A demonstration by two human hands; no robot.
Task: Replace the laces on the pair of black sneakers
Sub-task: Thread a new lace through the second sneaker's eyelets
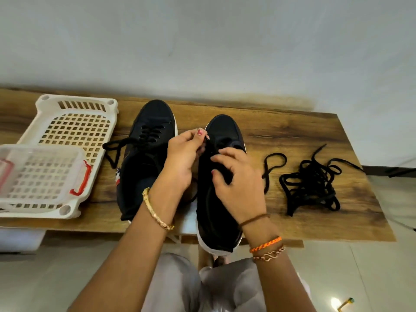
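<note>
Black canvas sneaker with white sole on the left [146, 154]: already laced through its eyelets, loose lace ends trailing toward the baskets. Second black sneaker [219, 188]: lacing under way, heel hanging past the near edge of the brown wood-grain table [292, 131], toe pointing to the wall. Left hand [182, 158]: thumb and forefinger pinching a thin black lace end [208, 140] above the eyelets. Right hand [236, 181]: fingers curled on the shoe's tongue area, apparently gripping lace there, though exact hold hard to tell. Judged roughly halfway: 1 shoe finished bar tying, 1 barely started.

Tangled heap of black laces [315, 183] lying right of the shoes, well apart from them, with 1 single black lace loop [272, 167] between. White slotted plastic basket [67, 140] and clear plastic box with red handles [42, 174] crowding the table's left end. Open room: bare wood between right sneaker and lace heap. Risk: overhanging heel slipping off the near edge.
</note>
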